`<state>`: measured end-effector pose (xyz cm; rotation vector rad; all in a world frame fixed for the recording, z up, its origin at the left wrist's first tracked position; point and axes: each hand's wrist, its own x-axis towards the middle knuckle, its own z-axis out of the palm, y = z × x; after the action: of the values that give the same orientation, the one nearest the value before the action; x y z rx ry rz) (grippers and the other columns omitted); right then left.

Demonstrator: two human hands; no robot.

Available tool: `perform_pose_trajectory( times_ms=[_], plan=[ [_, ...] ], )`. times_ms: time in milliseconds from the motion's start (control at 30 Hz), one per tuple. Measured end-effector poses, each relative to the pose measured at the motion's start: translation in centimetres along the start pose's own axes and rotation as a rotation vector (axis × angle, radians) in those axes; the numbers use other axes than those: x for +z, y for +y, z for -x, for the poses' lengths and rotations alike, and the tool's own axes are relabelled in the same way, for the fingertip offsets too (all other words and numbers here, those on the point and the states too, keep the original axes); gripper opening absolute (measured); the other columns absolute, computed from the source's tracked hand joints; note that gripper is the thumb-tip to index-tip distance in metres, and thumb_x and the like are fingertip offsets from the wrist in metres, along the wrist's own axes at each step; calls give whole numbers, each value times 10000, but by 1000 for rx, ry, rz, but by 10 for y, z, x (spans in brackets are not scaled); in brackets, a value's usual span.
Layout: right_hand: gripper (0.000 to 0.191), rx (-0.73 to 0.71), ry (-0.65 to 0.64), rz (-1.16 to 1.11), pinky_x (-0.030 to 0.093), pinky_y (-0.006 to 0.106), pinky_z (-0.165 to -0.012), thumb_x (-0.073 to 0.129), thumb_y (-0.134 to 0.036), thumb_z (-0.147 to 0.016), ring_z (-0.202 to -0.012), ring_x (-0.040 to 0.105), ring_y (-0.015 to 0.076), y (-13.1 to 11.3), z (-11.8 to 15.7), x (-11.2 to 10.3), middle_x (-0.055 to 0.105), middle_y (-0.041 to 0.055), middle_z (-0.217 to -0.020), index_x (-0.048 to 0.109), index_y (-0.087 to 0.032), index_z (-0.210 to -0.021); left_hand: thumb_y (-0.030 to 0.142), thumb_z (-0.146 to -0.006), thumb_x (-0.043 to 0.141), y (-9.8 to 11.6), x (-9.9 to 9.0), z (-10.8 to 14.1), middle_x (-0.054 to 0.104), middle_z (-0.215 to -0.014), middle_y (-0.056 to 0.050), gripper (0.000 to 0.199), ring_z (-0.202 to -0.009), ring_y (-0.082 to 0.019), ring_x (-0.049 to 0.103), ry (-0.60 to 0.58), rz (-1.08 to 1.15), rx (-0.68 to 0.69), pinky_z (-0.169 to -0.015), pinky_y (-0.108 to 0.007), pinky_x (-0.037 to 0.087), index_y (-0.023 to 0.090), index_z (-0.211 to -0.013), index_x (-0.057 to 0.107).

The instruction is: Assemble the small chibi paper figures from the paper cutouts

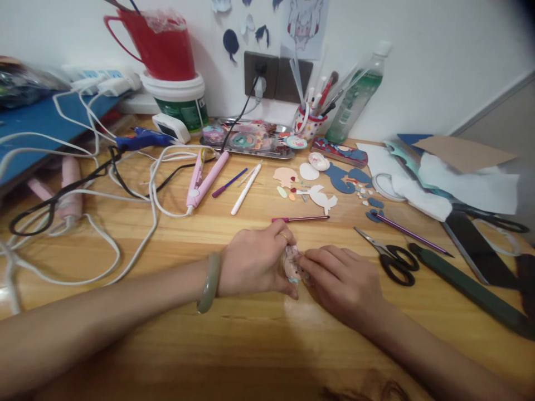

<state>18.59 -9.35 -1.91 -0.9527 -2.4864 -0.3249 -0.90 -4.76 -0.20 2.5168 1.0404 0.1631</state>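
Note:
My left hand [256, 263], with a green bangle at the wrist and a ring, is closed around the left edge of a small flat cartoon figure [292, 268]. The figure has a pale face and light hair; fingers cover part of it. My right hand [345, 281] pinches the figure's right side, its fingertips pressed together there. Just beyond my hands lies a thin pink pen [301, 219]. To the right of my right hand, black-handled scissors [395, 259] lie with their blades pointing away to the left.
Cut shapes in white [321, 197] and blue [345, 177] lie farther back. Pink straighteners [204, 186] and tangled white cables [109, 239] are left. A metal tray [251, 151], pen cup [309, 123] and bottle [355, 103] stand along the wall. A dark green strip [472, 289] lies right.

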Motion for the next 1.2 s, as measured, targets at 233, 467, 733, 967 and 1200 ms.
perform_pose_trajectory(
  times_ms=[233,467,733,967,1200],
  plan=[
    [181,-16,33,-6,416,278,-620,571,-121,-781,-774,563,154,-1,1,-2,664,46,-880,602,-147,-958,661,-591,618,-1,1,1,504,-1099,-21,672,-811,-224,607,17,1,16,-611,-315,459,202,-1048,440],
    [175,-66,24,-37,418,276,-601,578,-105,-771,-751,560,150,-1,4,-2,667,30,-852,599,-139,-941,663,-585,620,-1,1,0,505,-1099,-22,679,-792,-224,608,24,-19,14,-610,-324,455,199,-1045,438],
    [191,-43,43,-8,424,287,-618,576,-108,-772,-784,565,164,0,4,-3,668,44,-886,598,-140,-959,654,-582,628,0,0,0,512,-1098,-19,669,-783,-222,609,24,-32,10,-586,-309,448,204,-1038,433],
    [153,-81,41,-79,426,295,-603,598,-90,-750,-757,553,173,0,6,-4,673,44,-845,607,-122,-899,679,-554,628,-1,2,-1,497,-1131,-39,706,-812,-242,605,24,-34,2,-615,-328,457,210,-1043,431],
    [147,-74,36,-82,417,301,-593,582,-93,-767,-767,548,182,1,5,-3,674,43,-862,610,-122,-909,682,-568,618,-1,2,-1,497,-1127,-39,698,-792,-238,607,13,-38,-4,-592,-327,450,209,-1044,425]
  ],
)
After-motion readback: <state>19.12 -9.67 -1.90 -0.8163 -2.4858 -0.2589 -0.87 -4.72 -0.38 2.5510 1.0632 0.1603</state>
